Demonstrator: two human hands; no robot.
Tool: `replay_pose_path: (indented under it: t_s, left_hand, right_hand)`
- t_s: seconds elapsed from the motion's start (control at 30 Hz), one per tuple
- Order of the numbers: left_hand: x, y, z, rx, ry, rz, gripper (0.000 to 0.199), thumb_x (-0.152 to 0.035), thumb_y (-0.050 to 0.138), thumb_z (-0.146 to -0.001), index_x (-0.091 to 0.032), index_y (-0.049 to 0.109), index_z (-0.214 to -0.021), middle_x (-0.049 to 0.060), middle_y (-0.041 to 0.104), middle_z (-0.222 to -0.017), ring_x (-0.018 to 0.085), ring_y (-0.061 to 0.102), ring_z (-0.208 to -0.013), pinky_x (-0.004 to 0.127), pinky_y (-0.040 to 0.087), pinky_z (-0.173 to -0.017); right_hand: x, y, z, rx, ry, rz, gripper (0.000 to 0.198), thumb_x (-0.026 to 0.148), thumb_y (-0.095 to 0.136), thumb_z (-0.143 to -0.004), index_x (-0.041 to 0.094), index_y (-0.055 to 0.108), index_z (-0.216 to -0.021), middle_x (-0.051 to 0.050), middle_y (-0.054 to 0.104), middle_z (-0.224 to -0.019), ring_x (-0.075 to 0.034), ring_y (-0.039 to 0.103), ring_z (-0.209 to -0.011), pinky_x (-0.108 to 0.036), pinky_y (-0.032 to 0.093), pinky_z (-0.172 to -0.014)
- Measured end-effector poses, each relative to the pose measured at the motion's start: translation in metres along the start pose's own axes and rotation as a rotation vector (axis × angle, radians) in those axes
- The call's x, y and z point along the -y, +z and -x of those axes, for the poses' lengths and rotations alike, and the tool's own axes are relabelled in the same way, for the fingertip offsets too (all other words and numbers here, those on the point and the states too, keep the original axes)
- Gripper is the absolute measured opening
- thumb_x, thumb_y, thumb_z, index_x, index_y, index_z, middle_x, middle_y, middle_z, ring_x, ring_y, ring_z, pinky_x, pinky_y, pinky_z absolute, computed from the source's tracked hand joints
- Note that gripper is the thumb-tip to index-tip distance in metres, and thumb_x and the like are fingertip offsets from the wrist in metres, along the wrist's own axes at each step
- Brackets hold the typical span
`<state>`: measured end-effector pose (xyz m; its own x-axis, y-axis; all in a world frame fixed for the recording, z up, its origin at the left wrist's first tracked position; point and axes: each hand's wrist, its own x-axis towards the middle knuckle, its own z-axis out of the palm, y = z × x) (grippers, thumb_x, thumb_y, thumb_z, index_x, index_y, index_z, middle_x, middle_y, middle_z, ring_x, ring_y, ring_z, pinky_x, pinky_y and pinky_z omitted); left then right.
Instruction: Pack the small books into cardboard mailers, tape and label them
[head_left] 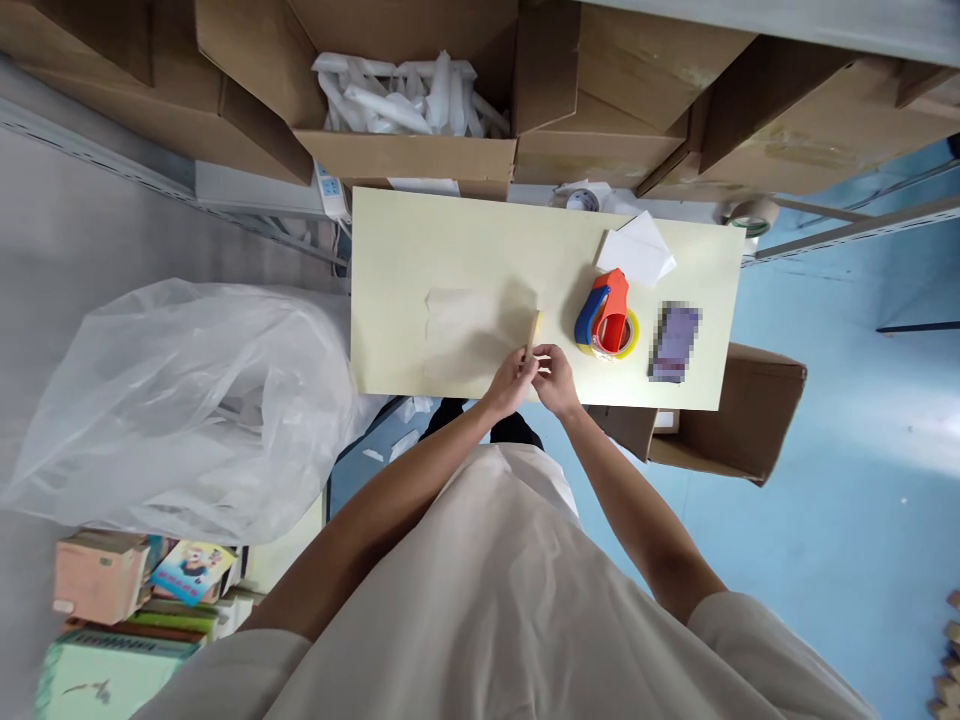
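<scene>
both hands, left hand (512,381) and right hand (553,376), pinch a small yellowish piece (534,332) (details blurred) at the table (465,250)'s near edge, left of the tape dispenser (606,315).

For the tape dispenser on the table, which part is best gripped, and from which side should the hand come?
Probably the blue and orange handle of the tape dispenser, which curves up on its left end. The yellow tape roll fills the right end, with a blurred purple item beyond. The right hand is nearest; come from the near table edge, slightly left.

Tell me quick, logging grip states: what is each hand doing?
Left hand: pinched shut on the thin yellowish strip.
Right hand: fingers curled at the same strip; grip cannot be told.
</scene>
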<state>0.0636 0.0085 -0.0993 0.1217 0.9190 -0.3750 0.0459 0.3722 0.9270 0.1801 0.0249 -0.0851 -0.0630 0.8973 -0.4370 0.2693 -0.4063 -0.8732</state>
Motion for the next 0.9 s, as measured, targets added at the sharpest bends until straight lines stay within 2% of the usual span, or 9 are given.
replay_pose_path:
  t_s: [0.1, 0.2, 0.33, 0.43, 0.5, 0.57, 0.67, 0.8, 0.9]
  left_hand:
    - [0.005, -0.027, -0.002, -0.082, -0.083, -0.036, 0.050, -0.053, 0.034, -0.091, -0.016, 0.062, -0.106, 0.010, 0.066, -0.106, 0.024, 0.058, -0.106, 0.037, 0.046, -0.090]
    - [0.013, -0.049, -0.006, -0.151, -0.219, -0.073, 0.052, -0.055, 0.031, -0.091, -0.016, 0.066, -0.094, 0.010, 0.068, -0.099, 0.024, 0.060, -0.102, 0.037, 0.047, -0.088]
    - [0.019, -0.061, -0.005, -0.203, -0.305, -0.134, 0.049, -0.053, 0.032, -0.090, -0.017, 0.060, -0.108, 0.012, 0.063, -0.112, 0.024, 0.059, -0.105, 0.040, 0.046, -0.091]
    - [0.020, -0.059, 0.004, -0.367, -0.202, -0.363, 0.047, -0.048, 0.043, -0.088, -0.015, 0.051, -0.120, 0.017, 0.050, -0.126, 0.026, 0.051, -0.116, 0.043, 0.040, -0.099]
    - [0.022, -0.055, 0.008, -0.339, -0.044, -0.473, 0.046, -0.044, 0.043, -0.088, -0.015, 0.047, -0.124, 0.017, 0.047, -0.128, 0.025, 0.047, -0.120, 0.042, 0.038, -0.102]
    - [0.025, -0.050, 0.010, -0.227, 0.039, -0.527, 0.043, -0.042, 0.038, -0.090, -0.016, 0.047, -0.123, 0.016, 0.048, -0.125, 0.025, 0.046, -0.120, 0.043, 0.037, -0.103]
    - [0.031, -0.043, 0.007, -0.156, -0.001, -0.572, 0.043, -0.042, 0.035, -0.091, -0.014, 0.050, -0.120, 0.017, 0.049, -0.122, 0.027, 0.044, -0.121, 0.047, 0.034, -0.105]
    - [0.035, -0.043, 0.005, -0.135, -0.021, -0.558, 0.046, -0.046, 0.038, -0.090, -0.014, 0.050, -0.121, 0.016, 0.048, -0.125, 0.027, 0.041, -0.124, 0.046, 0.031, -0.107]
    - [0.035, -0.046, 0.004, -0.154, -0.095, -0.468, 0.051, -0.049, 0.039, -0.090, -0.014, 0.046, -0.126, 0.017, 0.044, -0.131, 0.027, 0.041, -0.125, 0.044, 0.035, -0.103]
  right_hand:
    - [-0.001, 0.018, -0.006, 0.108, -0.019, -0.015, 0.035, 0.047, 0.057, -0.076, 0.022, 0.060, -0.100, -0.007, 0.057, -0.109, -0.019, 0.057, -0.092, -0.035, 0.049, -0.079]
    - [-0.005, 0.029, -0.014, 0.151, 0.030, -0.054, 0.041, 0.054, 0.050, -0.080, 0.022, 0.065, -0.100, -0.007, 0.059, -0.112, -0.022, 0.054, -0.104, -0.039, 0.043, -0.093]
    - [-0.010, 0.034, -0.023, 0.183, 0.154, -0.118, 0.043, 0.055, 0.048, -0.081, 0.022, 0.064, -0.105, -0.006, 0.061, -0.115, -0.023, 0.053, -0.110, -0.041, 0.040, -0.097]
    - [-0.015, 0.038, -0.027, 0.177, 0.159, -0.115, 0.038, 0.050, 0.051, -0.080, 0.021, 0.064, -0.102, -0.006, 0.063, -0.111, -0.022, 0.054, -0.107, -0.040, 0.042, -0.095]
    - [-0.020, 0.041, -0.028, 0.154, 0.135, -0.098, 0.032, 0.043, 0.054, -0.078, 0.021, 0.064, -0.099, -0.006, 0.063, -0.108, -0.021, 0.056, -0.102, -0.039, 0.044, -0.093]
    - [-0.025, 0.043, -0.028, 0.126, 0.095, -0.039, 0.028, 0.034, 0.058, -0.073, 0.021, 0.063, -0.098, -0.006, 0.063, -0.106, -0.020, 0.058, -0.097, -0.039, 0.047, -0.090]
    - [-0.032, 0.040, -0.023, 0.034, 0.000, 0.122, 0.030, 0.023, 0.057, -0.069, 0.020, 0.061, -0.098, -0.008, 0.061, -0.106, -0.021, 0.058, -0.095, -0.038, 0.049, -0.086]
    - [-0.038, 0.030, -0.016, -0.256, 0.017, 0.223, 0.037, 0.023, 0.051, -0.071, 0.018, 0.056, -0.107, -0.011, 0.059, -0.111, -0.022, 0.057, -0.098, -0.041, 0.048, -0.087]
    - [-0.037, 0.026, -0.019, -0.230, 0.120, 0.065, 0.042, 0.026, 0.053, -0.069, 0.017, 0.054, -0.111, -0.010, 0.063, -0.106, -0.020, 0.060, -0.092, -0.039, 0.049, -0.083]
